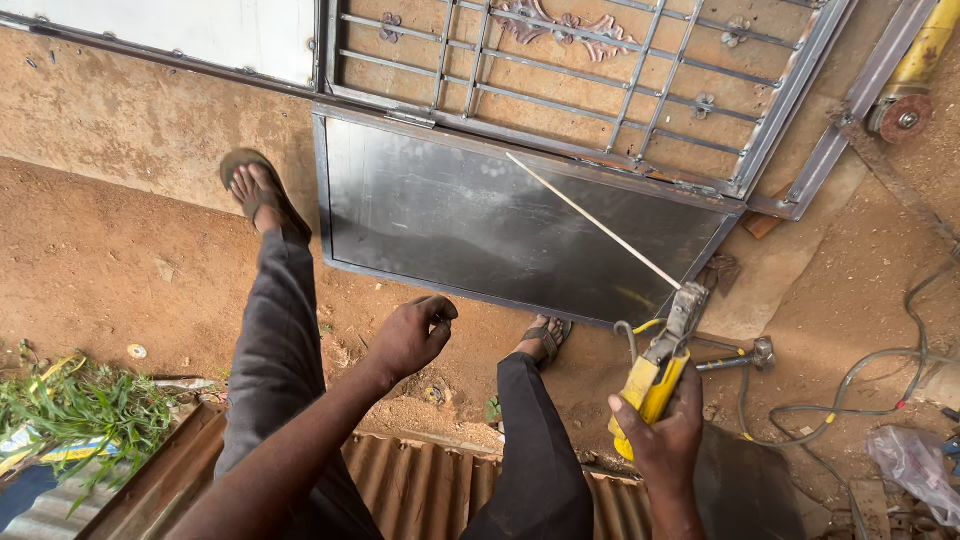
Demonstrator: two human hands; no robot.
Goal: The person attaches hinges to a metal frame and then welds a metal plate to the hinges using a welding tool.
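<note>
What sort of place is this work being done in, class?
Probably an open-air metalwork or welding yard: a metal door frame lies on bare earth, the right hand holds a yellow electrode holder, and an angle grinder lies nearby.

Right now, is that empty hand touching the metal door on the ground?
Apart. The head view shows the left hand loosely curled over bare dirt, short of the metal door's near edge.

An angle grinder (905, 105) with a yellow body lies at the far right, well beyond the fingers. A hammer (735, 357) rests on the dirt ground (100, 250) just right of the right-hand fingers. Grey cables (850, 385) loop farther right, near a clear plastic bag (915, 465). Corrugated sheet (420, 490) lies below the fingers. Green weeds (85, 410) grow well left of the left-hand fingers.
</note>
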